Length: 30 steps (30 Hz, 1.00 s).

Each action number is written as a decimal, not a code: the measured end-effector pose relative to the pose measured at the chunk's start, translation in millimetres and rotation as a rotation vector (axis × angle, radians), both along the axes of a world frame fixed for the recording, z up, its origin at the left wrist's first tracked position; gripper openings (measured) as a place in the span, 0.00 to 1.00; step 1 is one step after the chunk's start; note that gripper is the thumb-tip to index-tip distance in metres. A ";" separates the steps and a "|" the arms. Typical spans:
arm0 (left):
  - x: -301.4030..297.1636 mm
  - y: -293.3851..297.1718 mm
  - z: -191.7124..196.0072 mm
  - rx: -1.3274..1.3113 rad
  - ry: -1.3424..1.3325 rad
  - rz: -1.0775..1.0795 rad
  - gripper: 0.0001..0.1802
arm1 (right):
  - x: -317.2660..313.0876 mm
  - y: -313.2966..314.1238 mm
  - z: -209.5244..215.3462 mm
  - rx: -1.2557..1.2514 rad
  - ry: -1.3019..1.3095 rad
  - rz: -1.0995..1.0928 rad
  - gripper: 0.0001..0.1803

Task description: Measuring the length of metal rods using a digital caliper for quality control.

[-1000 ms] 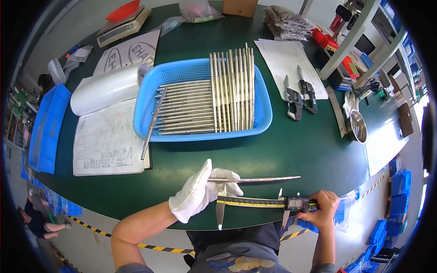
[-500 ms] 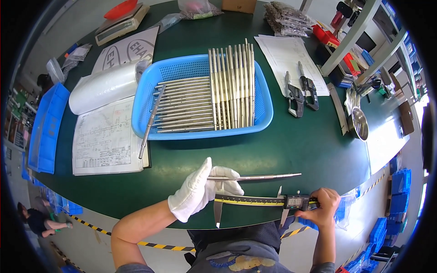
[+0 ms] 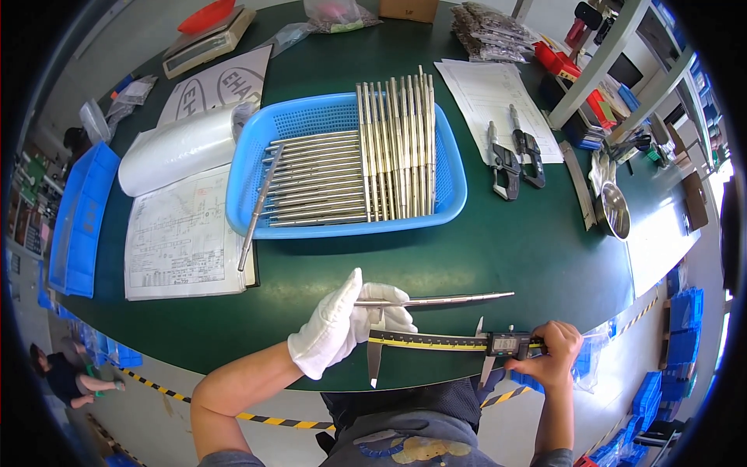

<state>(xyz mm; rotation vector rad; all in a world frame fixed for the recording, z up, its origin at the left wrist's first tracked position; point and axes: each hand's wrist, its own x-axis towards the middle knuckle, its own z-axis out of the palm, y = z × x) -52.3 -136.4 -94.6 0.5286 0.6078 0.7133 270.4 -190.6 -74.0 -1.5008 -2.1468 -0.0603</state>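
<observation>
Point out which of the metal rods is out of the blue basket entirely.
The metal rod held in the gloved left hand above the caliper; the others lie in or lean on the blue basket.

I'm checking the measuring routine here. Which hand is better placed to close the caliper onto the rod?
Right, probably. The bare right hand already grips the sliding head of the digital steel caliper, while the white-gloved left hand holds the long thin metal rod just above the beam.
</observation>
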 end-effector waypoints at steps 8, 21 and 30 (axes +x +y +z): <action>2.7 0.8 2.6 -0.027 -0.003 0.011 0.34 | 0.2 -2.2 2.4 -0.011 -0.001 -0.014 0.35; 3.8 -0.6 4.5 -0.058 0.066 0.117 0.32 | -2.7 10.9 14.2 -0.075 0.050 0.061 0.28; -1.3 -1.9 1.9 -0.068 -0.026 0.094 0.33 | -2.5 13.9 14.7 -0.096 0.087 0.094 0.26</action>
